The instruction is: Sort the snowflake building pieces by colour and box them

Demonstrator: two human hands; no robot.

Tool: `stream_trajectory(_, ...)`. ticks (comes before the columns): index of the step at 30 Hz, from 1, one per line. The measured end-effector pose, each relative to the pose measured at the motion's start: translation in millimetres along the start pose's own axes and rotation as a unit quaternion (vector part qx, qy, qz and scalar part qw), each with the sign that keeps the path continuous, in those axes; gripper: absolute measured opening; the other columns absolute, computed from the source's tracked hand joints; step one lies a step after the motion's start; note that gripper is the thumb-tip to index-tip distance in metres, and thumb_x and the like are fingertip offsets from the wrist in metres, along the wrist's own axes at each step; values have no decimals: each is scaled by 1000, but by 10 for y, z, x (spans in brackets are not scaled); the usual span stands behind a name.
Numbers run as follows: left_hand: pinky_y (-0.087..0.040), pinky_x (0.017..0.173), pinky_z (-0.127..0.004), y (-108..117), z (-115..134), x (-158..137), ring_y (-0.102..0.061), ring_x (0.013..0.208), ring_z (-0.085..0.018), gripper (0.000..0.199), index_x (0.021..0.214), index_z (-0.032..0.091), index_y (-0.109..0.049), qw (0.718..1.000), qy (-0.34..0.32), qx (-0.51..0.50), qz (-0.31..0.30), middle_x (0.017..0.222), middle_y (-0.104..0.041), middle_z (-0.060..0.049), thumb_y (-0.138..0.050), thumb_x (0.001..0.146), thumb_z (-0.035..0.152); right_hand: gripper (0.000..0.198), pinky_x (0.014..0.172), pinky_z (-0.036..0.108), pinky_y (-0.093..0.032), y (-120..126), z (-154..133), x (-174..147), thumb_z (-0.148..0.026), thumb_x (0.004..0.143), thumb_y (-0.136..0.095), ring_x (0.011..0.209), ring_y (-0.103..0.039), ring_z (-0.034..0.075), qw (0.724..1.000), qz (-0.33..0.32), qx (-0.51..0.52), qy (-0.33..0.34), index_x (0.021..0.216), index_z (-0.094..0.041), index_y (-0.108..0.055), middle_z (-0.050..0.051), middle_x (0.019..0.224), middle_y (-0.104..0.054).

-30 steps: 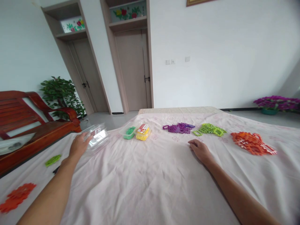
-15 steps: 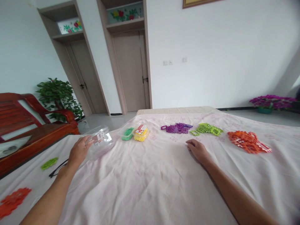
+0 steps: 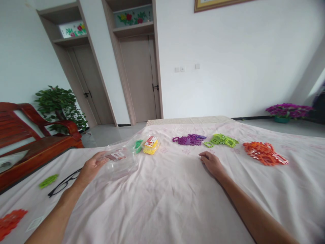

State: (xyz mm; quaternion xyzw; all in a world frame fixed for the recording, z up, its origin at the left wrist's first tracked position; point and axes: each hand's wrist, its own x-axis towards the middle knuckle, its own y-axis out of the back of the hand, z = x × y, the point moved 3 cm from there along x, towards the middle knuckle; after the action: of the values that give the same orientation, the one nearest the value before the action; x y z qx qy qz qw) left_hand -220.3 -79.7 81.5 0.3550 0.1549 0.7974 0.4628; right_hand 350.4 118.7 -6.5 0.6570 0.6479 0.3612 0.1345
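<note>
My left hand [image 3: 93,166] grips the near left edge of a clear plastic container [image 3: 122,162] with a printed label. The container is tilted and partly overlaps a box of green pieces [image 3: 138,145]. Beside that stands a clear box of yellow pieces [image 3: 151,145] with a red and white label. My right hand [image 3: 211,162] rests on the cloth, fingers curled in, and whether anything lies under them is hidden. Beyond it are a purple pile of interlocking plastic pieces [image 3: 189,139] and a lime green pile [image 3: 222,140]. An orange pile [image 3: 264,153] lies farther right.
A wrinkled pale cloth [image 3: 162,203] covers the table. Left of my left arm lie black-framed glasses [image 3: 63,184], a lime green piece [image 3: 48,181] and red-orange pieces [image 3: 11,222]. A wooden bench [image 3: 50,135] stands at the left, beside a leafy plant [image 3: 57,105].
My left hand has moved right with the clear container, which now reaches in front of the green box. More of the glasses shows. My right hand has stayed on the cloth.
</note>
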Motion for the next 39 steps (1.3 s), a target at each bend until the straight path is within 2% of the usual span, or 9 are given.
stream_trajectory(5,-45,105,-42,-30,64,-23,-63,114,-30,57,119,19,-65,1000,-4,-17,-12,122,-68,-11,-66,77,56,26,78,30,-48,-2,14,-3,-29,82,-48,85,-67,21,1000,4,-1,2,98,-23,-67,3,84,-72)
stream_trajectory(10,-47,104,-42,39,223,-36,-64,113,-30,62,125,17,-62,991,31,-77,-102,125,-67,-12,-74,74,50,27,81,31,-49,-12,38,8,-30,82,-48,86,-67,21,1000,7,4,5,99,-23,-68,3,86,-73)
stream_trajectory(14,-50,101,-40,166,217,8,-64,115,-30,65,124,18,-64,983,57,-121,-126,130,-65,-12,-80,68,47,27,79,31,-49,-10,40,7,-29,81,-49,84,-67,21,1000,2,6,-4,99,-24,-68,2,84,-72)
stream_trajectory(22,-43,110,-45,225,62,92,-61,118,-30,58,118,17,-67,960,98,-249,-84,125,-69,-12,-79,70,47,27,76,30,-48,-4,31,5,-29,80,-49,82,-67,20,1000,5,7,-2,99,-23,-68,2,83,-72)
stream_trajectory(25,-44,109,-46,214,42,130,-57,123,-31,56,113,16,-70,942,104,-313,-65,126,-68,-14,-72,75,56,27,76,29,-48,-2,35,8,-29,80,-49,82,-67,20,1000,2,8,-3,99,-24,-68,2,82,-72)
stream_trajectory(28,-44,109,-45,202,30,171,-56,125,-31,57,110,15,-72,942,104,-315,-52,128,-67,-14,-69,76,61,27,77,29,-48,-3,41,10,-30,82,-48,83,-67,20,1000,2,10,0,99,-24,-67,2,84,-72)
stream_trajectory(31,-43,109,-45,179,23,211,-60,116,-29,57,110,12,-71,948,117,-293,-40,121,-69,-15,-76,73,55,26,78,29,-48,-10,52,13,-30,82,-48,85,-67,20,1000,1,8,-2,99,-24,-67,2,85,-72)
stream_trajectory(36,-47,106,-42,202,67,305,-64,98,-21,53,96,10,-71,938,100,-327,55,104,-73,-10,-84,64,50,27,77,30,-48,-17,59,13,-30,81,-48,81,-67,20,1000,0,17,-2,99,-23,-67,2,82,-72)
stream_trajectory(39,-50,102,-39,224,140,356,-65,90,-18,52,90,11,-71,935,94,-332,80,98,-73,-7,-87,59,50,28,78,30,-47,-18,65,19,-31,81,-48,82,-66,20,1000,-1,13,-3,100,-22,-68,3,83,-72)
